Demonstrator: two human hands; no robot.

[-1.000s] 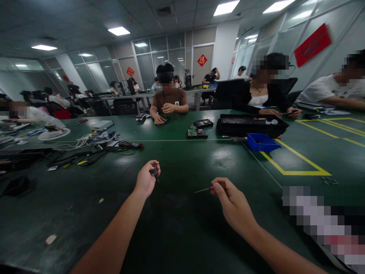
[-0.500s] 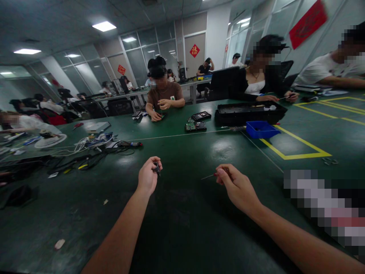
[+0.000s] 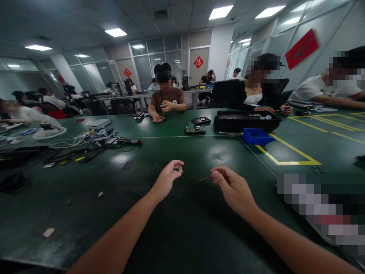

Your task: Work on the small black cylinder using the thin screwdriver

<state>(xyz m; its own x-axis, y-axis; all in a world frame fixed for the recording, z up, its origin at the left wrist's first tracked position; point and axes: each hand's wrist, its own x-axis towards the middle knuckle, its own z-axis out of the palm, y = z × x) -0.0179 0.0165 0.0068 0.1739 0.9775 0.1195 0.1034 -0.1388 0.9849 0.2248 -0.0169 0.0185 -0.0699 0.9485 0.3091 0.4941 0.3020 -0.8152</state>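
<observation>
My left hand (image 3: 168, 179) is closed around a small dark round part with a pale rim (image 3: 176, 169), held between thumb and fingers above the green table (image 3: 176, 228). To its right, my right hand (image 3: 235, 186) grips a screwdriver (image 3: 210, 176) with a reddish handle, mostly hidden in the palm. Its thin shaft points left toward my left hand, and the tip touches nothing.
Beyond my hands lie hard drives (image 3: 195, 129), a blue tray (image 3: 256, 136) and a long black bin (image 3: 247, 121). Tangled cables (image 3: 99, 142) are at the left. Across the table a person (image 3: 168, 97) works; others sit at the right.
My left hand has moved right, closer to my right hand, and turned so the round part's rim shows. My right hand still holds the screwdriver. The camera view has tilted up slightly.
</observation>
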